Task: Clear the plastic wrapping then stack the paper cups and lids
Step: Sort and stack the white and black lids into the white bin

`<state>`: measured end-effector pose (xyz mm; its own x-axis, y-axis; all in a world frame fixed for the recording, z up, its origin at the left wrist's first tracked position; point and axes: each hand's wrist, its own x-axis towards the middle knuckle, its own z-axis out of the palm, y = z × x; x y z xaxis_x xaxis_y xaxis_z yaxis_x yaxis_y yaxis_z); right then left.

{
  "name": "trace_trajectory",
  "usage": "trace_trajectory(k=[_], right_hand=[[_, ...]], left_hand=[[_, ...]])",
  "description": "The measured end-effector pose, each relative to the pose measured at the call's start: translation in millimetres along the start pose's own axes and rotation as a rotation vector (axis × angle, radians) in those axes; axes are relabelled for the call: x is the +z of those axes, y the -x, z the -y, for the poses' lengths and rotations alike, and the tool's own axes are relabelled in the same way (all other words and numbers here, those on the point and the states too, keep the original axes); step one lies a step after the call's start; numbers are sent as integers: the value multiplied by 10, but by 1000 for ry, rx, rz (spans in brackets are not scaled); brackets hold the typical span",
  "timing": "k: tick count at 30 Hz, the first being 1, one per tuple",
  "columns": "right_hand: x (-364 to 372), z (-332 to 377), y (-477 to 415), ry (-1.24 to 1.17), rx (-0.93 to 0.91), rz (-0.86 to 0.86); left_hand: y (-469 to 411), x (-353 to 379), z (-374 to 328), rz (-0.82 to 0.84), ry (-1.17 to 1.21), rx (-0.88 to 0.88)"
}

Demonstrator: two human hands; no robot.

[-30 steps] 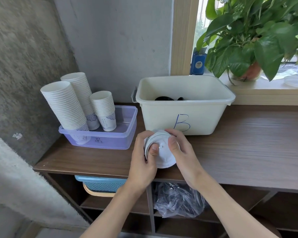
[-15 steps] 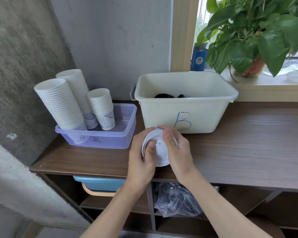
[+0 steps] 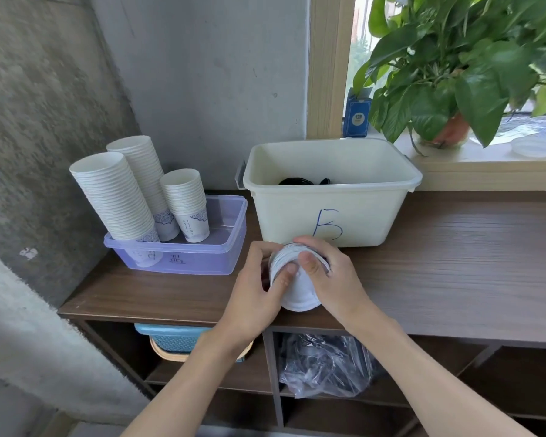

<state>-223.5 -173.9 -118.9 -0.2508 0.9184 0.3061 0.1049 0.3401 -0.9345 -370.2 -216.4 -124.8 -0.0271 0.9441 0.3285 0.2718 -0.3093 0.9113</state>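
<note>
A stack of white lids [image 3: 297,288] lies on its side above the wooden shelf top, held between both hands. My left hand [image 3: 256,291] grips its left side with the thumb on the top lid. My right hand [image 3: 331,275] wraps its right side, thumb pressed on the face. Three stacks of white paper cups [image 3: 133,190] stand in a purple plastic tub [image 3: 227,247] at the left. A cream bin marked "B" [image 3: 328,190] stands behind the hands, with black lids [image 3: 297,182] partly visible inside.
A potted plant [image 3: 454,74] and a blue box [image 3: 357,113] sit on the window sill. Crumpled clear plastic wrapping [image 3: 325,367] lies on the lower shelf, beside a blue basket [image 3: 171,339]. Concrete walls close off the left side.
Both hands have kept hold of the lid stack and shifted their grip slightly on it. The view has moved a little; the cups and bins stay where they were.
</note>
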Motion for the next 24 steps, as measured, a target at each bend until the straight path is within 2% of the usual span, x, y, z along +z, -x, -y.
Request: trace_trajectory(k=[4,7,15,24], right_hand=[[-13,-46,21,-87,135,13],[12,-35,21,-93,164,39],[32,-11,62,-105,118,-6],[54,-60,16,-49,97,-1]], left_hand=[[-1,143,48,-121,-55,2],[-10,158,93,-183,-100,15],[-23,133,40,-111,-29,-35],[-70,168,105,-165,58,-55]])
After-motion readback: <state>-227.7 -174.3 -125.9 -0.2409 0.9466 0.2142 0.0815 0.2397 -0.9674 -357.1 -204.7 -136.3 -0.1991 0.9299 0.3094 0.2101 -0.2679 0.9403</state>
